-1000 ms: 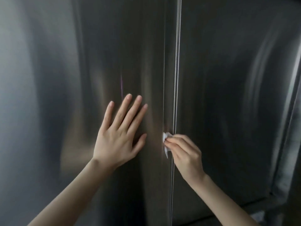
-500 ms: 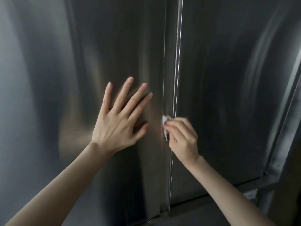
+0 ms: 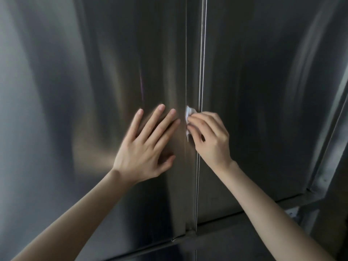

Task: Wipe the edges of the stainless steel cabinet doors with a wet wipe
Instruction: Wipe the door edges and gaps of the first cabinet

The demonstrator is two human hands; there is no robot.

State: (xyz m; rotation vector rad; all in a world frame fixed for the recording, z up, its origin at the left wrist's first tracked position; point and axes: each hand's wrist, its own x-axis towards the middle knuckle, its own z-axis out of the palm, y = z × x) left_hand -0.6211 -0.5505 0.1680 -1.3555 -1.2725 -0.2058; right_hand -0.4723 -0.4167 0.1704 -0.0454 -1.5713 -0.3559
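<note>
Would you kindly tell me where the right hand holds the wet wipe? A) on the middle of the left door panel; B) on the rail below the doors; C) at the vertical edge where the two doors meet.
C: the right hand pinches the wet wipe against the edge of the left door, beside the central seam, while the left hand lies flat on that door.

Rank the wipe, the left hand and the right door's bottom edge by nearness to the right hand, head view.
1. wipe: pinched in the right hand, at the seam.
2. left hand: just left of the seam.
3. right door's bottom edge: well below.
</note>
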